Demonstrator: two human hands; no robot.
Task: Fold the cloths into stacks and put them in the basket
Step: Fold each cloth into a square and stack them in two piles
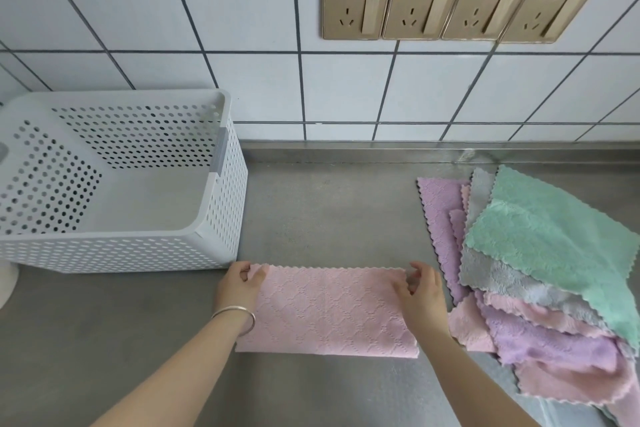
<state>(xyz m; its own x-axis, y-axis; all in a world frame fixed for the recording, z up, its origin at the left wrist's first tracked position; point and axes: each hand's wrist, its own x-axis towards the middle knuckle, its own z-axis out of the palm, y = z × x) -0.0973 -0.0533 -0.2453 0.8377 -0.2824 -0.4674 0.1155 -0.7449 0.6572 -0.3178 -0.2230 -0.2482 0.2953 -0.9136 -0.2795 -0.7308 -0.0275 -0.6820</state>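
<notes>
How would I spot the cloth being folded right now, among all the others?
Start at the white perforated basket on the steel counter; just right of its near corner lies a pink cloth, folded into a long flat strip. The left hand and right hand pinch its far corners. Unlike the loose overlapping pile of cloths further right, it lies alone and neat.

Basket [221, 191] left on counter [329, 211]; folded cloth [329, 312] front centre; cloth pile [540, 270] right
</notes>
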